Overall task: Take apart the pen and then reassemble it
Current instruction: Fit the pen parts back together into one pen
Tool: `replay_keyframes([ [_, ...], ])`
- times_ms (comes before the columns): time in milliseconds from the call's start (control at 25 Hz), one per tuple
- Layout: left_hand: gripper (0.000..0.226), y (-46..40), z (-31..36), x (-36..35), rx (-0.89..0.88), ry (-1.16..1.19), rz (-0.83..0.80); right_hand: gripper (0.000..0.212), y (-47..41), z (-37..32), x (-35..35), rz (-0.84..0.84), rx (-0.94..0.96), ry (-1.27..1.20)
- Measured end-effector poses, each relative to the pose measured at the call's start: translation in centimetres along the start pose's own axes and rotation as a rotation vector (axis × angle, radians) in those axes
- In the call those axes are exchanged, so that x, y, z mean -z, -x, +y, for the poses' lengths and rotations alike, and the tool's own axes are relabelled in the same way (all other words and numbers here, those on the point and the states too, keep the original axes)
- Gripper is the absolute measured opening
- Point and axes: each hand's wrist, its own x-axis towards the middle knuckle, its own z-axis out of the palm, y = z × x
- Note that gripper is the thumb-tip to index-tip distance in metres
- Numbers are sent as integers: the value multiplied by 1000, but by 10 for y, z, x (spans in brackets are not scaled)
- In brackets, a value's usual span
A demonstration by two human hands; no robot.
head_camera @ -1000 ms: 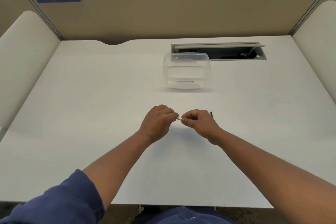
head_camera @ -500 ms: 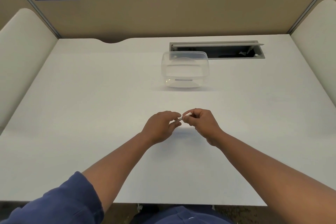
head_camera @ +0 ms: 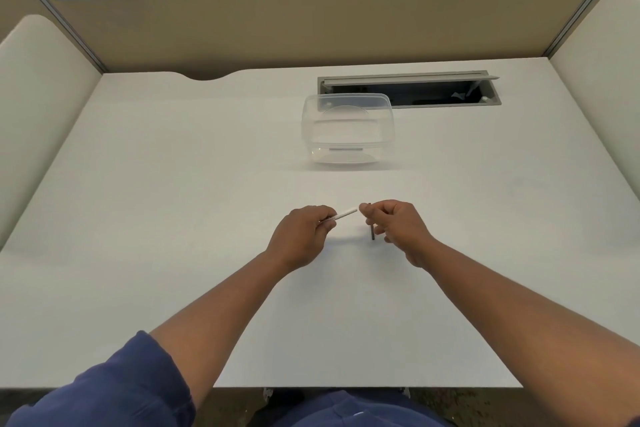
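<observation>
- Pinching a white pen barrel (head_camera: 343, 213), the left hand (head_camera: 303, 236) holds it above the desk (head_camera: 173, 218).
- Right hand (head_camera: 398, 224) is closed on a thin dark rod (head_camera: 371, 230), just beside the barrel's tip.

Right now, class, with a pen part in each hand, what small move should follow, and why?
Probably set the dark part down on the desk. The right hand holds it apart from the white tube in the left hand, so the pen looks separated already.
</observation>
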Motion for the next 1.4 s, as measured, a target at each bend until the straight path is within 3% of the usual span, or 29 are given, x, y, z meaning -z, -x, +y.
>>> replay_keyframes([
  [120, 12, 0, 1, 1, 4, 28, 6, 28, -10, 9, -2, 113, 16, 107],
  [240, 13, 1, -2, 0, 39, 86, 13, 9, -20, 15, -3, 234, 57, 423],
  [560, 13, 6, -6, 2, 132, 179, 43, 20, -35, 19, -11, 148, 5, 839],
  [920, 11, 10, -8, 1, 156, 221, 72, 7, -27, 19, -10, 120, -16, 882],
  [1040, 11, 11, -5, 1, 166, 248, 75, 12, -21, 19, -6, 142, -36, 749],
  [1240, 10, 10, -3, -2, 182, 275, 77, 11, -6, -6, -6, 94, -60, 64],
  [1400, 10, 8, -1, -5, 191, 283, 75, 10, 6, -33, -10, 43, -32, -230],
])
